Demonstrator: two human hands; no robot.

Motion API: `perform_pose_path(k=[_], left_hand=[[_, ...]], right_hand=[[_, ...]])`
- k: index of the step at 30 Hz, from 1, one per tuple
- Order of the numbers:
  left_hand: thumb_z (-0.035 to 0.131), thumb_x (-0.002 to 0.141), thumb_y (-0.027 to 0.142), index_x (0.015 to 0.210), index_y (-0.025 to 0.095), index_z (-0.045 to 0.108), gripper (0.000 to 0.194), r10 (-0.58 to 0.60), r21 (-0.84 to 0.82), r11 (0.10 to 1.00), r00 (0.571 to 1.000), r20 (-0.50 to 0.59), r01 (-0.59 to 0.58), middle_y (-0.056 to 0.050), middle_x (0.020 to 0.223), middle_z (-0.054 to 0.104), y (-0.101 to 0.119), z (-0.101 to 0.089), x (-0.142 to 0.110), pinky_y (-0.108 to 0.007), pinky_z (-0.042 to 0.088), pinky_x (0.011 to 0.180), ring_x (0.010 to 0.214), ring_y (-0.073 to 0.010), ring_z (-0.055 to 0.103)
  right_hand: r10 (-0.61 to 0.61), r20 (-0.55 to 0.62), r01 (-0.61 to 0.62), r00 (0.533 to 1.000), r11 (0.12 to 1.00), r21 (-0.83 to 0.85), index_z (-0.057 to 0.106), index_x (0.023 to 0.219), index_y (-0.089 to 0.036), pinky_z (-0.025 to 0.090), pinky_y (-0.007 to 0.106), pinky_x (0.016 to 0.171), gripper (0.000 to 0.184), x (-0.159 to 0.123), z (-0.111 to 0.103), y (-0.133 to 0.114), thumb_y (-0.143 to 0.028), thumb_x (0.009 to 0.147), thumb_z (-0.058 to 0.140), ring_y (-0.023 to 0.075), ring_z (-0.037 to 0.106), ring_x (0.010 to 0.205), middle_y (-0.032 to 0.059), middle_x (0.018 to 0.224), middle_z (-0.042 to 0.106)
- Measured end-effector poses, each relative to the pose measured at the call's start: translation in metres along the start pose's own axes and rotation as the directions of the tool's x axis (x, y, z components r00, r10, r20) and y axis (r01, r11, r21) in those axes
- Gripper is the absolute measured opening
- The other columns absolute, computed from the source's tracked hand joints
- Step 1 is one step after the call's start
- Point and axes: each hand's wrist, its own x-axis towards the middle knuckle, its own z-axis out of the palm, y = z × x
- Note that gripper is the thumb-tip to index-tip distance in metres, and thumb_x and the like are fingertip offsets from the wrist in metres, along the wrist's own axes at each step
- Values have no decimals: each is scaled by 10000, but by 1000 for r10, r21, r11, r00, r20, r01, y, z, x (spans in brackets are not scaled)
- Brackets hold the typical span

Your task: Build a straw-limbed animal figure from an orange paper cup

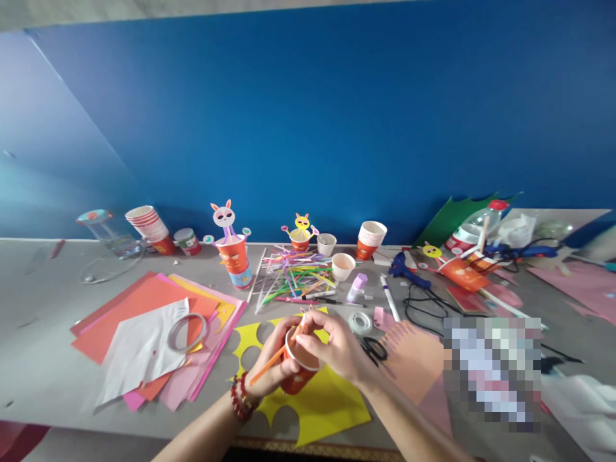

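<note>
Over the near middle of the desk, my left hand [272, 362] is wrapped round an orange paper cup [297, 380], whose open mouth tilts toward me. A thin orange straw [267, 367] slants across the cup's rim and sticks out over my left hand. My right hand [337, 343] pinches the straw's upper end at the far rim. Small pale ear-like tips show just above those fingers; the rest of that piece is hidden. Below the cup lies a yellow sheet [332, 410] with round holes cut out.
Behind my hands lie a pile of coloured straws [293, 276], a glue stick [357, 288] and black-handled scissors [374, 350]. Cup figures [232, 253] stand farther back. Paper sheets [125, 308] lie left. At right are a blue glue gun [409, 273] and its cable.
</note>
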Motion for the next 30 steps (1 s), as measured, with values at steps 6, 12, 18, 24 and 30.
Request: perform_pose_path(k=[6, 12, 18, 24, 30], left_hand=[[722, 785, 570, 1368, 228, 532, 702, -28, 78, 997, 999, -38, 31, -125, 1338, 586, 0, -2, -2, -460, 434, 1040, 1214, -351, 551], [671, 811, 594, 1364, 205, 551, 686, -62, 83, 994, 995, -78, 68, -139, 1378, 587, 1, -2, -1, -467, 432, 1069, 1250, -356, 546], [588, 860, 593, 1328, 197, 593, 612, -55, 122, 989, 969, -240, 87, -125, 1261, 677, -6, -10, -5, -450, 434, 1091, 1230, -325, 575], [631, 739, 735, 1292, 174, 612, 788, -17, 9, 1000, 984, -176, 19, -162, 1209, 694, -6, -6, -3, -463, 502, 991, 1115, -346, 637], [680, 739, 675, 1272, 171, 604, 737, -73, -82, 995, 968, -239, 55, -133, 1071, 727, 0, 2, -1, -409, 536, 905, 1014, -295, 661]], right_hand=[[66, 45, -63, 997, 997, -53, 604, 792, -189, 430, 230, 675, 109, -2, 3, -2, -233, 888, 629, 133, 590, 717, -33, 751, 645], [21, 15, -20, 1000, 998, -65, 642, 865, -197, 485, 249, 738, 133, 1, 1, -5, -297, 938, 594, 164, 650, 799, 2, 843, 697], [-25, -215, -13, 976, 985, -175, 628, 996, -213, 493, 296, 844, 185, -16, -10, 11, -386, 967, 570, 216, 654, 933, 62, 982, 697], [117, -43, -117, 992, 993, -2, 570, 793, -197, 447, 224, 600, 324, -44, -2, 32, -446, 993, 513, 145, 568, 655, -6, 704, 587], [72, -138, -87, 988, 990, -108, 537, 729, -199, 401, 227, 564, 354, -56, 3, 32, -430, 995, 502, 140, 545, 609, -10, 656, 576]])
